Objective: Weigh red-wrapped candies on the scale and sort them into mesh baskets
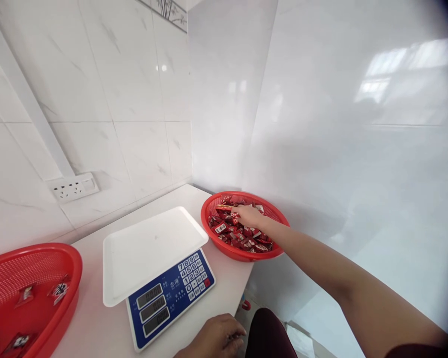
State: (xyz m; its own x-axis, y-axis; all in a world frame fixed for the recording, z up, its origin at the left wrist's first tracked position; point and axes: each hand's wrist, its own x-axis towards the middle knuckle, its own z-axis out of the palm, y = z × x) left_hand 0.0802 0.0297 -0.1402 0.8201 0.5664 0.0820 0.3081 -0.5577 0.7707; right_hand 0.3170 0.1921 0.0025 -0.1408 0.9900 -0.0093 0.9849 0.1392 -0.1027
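Observation:
My right hand [248, 217] reaches into a red plastic basket [228, 252] in the corner of the table. Its fingers are closed on a small red wrapped packet [235, 217], amid many similar red packets [248, 243]. Low in the view, by the table's front edge, is my left hand [217, 338]. Its fingers are loosely bent, a gap shows between thumb and forefinger, and nothing is visible in it. Between the two baskets stands a digital scale [171, 298] with a bare white weighing tray [153, 248]. Its displays are too faint to read surely.
At the left, a second red basket [69, 278] holds a few wrapped packets [59, 289]. Tiled walls meet behind the white table [224, 298]. A power socket strip [73, 187] is fixed to the left wall. My knee [269, 335] shows below the table edge.

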